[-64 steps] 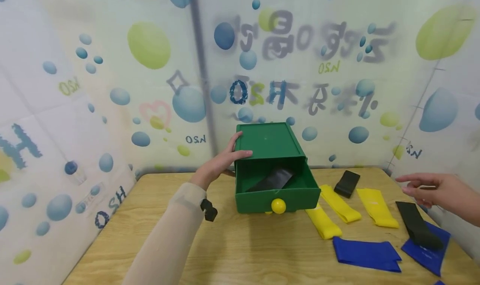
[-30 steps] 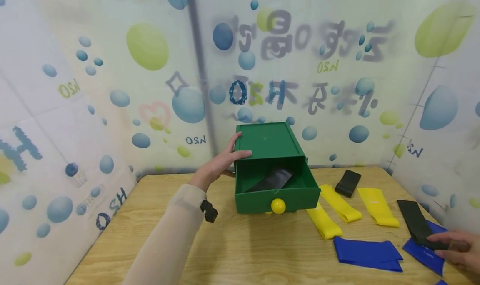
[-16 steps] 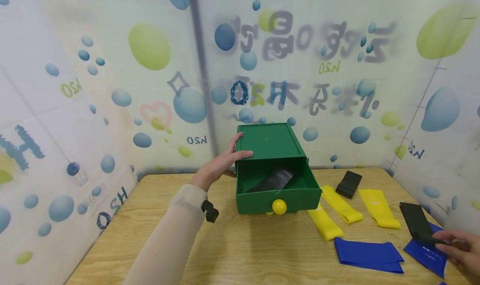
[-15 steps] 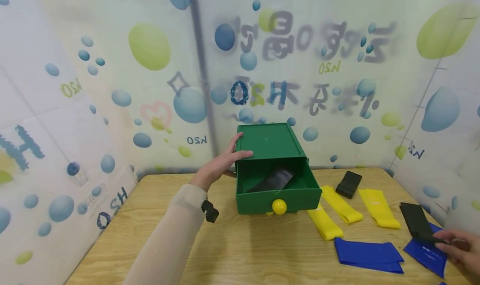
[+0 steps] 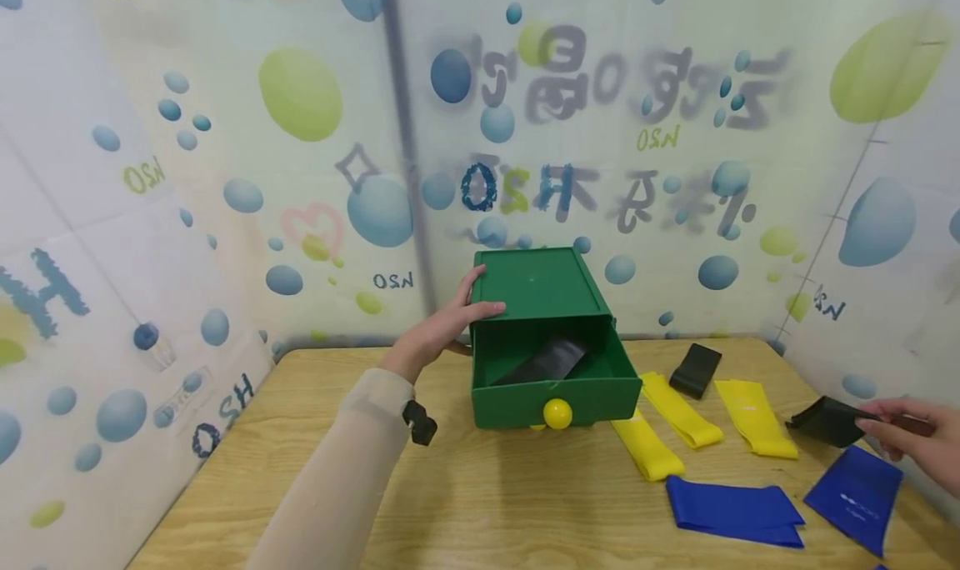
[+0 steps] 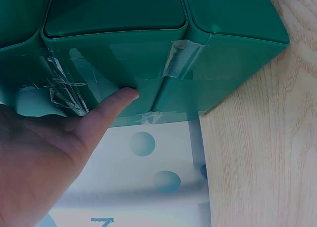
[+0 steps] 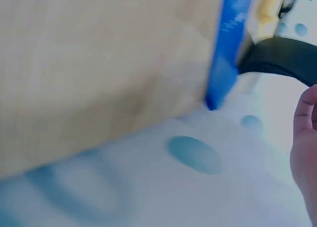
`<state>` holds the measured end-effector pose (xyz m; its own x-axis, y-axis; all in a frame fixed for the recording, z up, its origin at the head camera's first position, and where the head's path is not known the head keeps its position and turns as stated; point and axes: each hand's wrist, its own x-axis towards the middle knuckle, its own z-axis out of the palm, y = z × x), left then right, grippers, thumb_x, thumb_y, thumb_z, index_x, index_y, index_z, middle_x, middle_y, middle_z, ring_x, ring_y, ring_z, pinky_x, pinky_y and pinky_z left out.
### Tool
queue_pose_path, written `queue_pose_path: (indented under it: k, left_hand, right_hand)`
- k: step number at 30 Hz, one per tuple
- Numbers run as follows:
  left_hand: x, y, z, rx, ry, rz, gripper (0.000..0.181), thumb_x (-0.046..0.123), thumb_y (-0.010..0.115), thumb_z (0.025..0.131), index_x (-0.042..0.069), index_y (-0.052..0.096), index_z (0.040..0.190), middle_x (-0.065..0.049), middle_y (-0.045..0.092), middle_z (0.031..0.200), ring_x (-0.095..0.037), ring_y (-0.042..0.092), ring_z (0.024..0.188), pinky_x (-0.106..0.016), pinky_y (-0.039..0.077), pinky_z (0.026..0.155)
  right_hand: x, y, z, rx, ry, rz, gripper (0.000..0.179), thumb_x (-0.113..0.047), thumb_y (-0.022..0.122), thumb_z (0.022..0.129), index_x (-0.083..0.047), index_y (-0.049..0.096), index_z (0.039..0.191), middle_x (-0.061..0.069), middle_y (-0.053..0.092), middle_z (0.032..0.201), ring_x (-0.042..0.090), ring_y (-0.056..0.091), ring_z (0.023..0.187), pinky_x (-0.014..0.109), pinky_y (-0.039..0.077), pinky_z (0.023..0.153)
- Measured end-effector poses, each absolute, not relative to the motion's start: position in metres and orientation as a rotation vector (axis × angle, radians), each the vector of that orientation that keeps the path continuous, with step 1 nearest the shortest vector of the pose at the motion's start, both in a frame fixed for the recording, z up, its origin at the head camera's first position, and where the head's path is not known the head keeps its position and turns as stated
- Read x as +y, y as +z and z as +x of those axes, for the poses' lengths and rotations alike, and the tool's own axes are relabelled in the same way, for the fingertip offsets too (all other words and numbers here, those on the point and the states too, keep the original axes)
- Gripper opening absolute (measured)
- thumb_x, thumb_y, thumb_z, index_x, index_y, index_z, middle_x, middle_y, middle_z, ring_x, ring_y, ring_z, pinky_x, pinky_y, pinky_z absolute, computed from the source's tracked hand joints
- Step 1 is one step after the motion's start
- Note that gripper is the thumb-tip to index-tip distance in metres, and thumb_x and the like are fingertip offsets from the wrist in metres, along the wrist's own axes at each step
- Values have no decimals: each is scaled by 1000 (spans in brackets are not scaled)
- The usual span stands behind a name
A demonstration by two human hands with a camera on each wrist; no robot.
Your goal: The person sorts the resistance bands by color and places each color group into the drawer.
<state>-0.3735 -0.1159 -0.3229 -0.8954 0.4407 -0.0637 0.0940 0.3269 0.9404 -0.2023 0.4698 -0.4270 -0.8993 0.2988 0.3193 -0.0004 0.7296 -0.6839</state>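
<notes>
Wood grain lies nearest me, the worktop (image 5: 420, 503) giving open room between my left sleeve (image 5: 330, 470) and a folded blue strip (image 5: 731, 507). A second blue strip, printed with lettering (image 5: 855, 499), sits by the right edge. Just beyond it my right hand (image 5: 918, 441) pinches a black band (image 5: 821, 420) by one end; whether its loose end touches the wood, I can't tell.

Leftward from there, three yellow strips stand in the way: one near the band (image 5: 756, 418), one in the middle (image 5: 681, 412), one partly behind the drawer's corner (image 5: 651, 445). The green drawer (image 5: 495, 403), with its yellow knob (image 5: 557, 413), juts towards me, a black strip (image 5: 547, 360) slanting inside. My left hand (image 5: 438, 328) rests against the left side of the green box (image 5: 536, 282), fingers apart, thumb on top; clear tape (image 6: 183, 58) crosses the seams there.

Past the yellow strips lies a folded black piece (image 5: 696, 370), near the far edge. Beyond that edge a bubble-printed sheet (image 5: 645, 295) closes off the back.
</notes>
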Motion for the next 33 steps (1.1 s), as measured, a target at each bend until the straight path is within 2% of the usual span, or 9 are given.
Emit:
queue_pose_path:
  k: [1,2,11,20,25,28,33]
  left_hand:
    - [-116,-323,-374,2288,1592,479,91,61,66,97,60,4,163,-3,1,181,-39,28,162,-69,51,108]
    - [-116,-323,-374,2288,1593,479,91,61,66,97,60,4,163,-3,-1,181,-39,27,162,-70,51,107]
    - [-115,-324,-374,2283,1596,476,90,60,66,98,60,4,163,-3,-2,181,-41,26,162,-70,51,107]
    - [-116,-323,-372,2289,1597,478,90,61,66,98,60,4,163,-4,-6,182,-39,22,164,-70,50,108]
    - [-116,-323,-372,2289,1596,483,90,61,66,98,60,4,163,-4,-6,182,-40,23,164,-70,51,107]
    - [-116,-323,-372,2289,1599,482,90,60,66,98,60,4,163,-4,-5,182,-41,23,164,-69,51,107]
    - [-116,-324,-372,2294,1597,485,90,60,66,98,59,4,164,-4,-7,182,-41,21,164,-69,52,106]
  right_hand:
    - [466,-421,-203,-2538,960,-233,19,1,58,106,20,62,109,-3,53,67,12,48,57,29,41,54]
    - [463,-415,-205,-2546,937,-230,21,0,58,107,21,60,111,-3,53,67,12,49,58,29,41,54]
    - [431,-367,-205,-2660,854,-126,39,-21,50,114,14,55,131,4,53,75,14,45,65,33,32,58]
    - [391,-317,-202,-2623,857,13,36,-32,53,113,1,60,128,3,50,75,21,39,63,36,30,53]
    - [373,-294,-204,-2573,932,58,28,-33,58,111,-7,62,122,0,54,75,18,47,68,37,30,56]
    - [365,-280,-207,-2538,956,106,25,-31,61,109,-9,63,121,-1,57,75,15,51,72,33,33,59]
    - [349,-257,-211,-2506,963,148,29,-33,63,108,-8,65,123,-3,62,80,12,54,78,24,41,64]
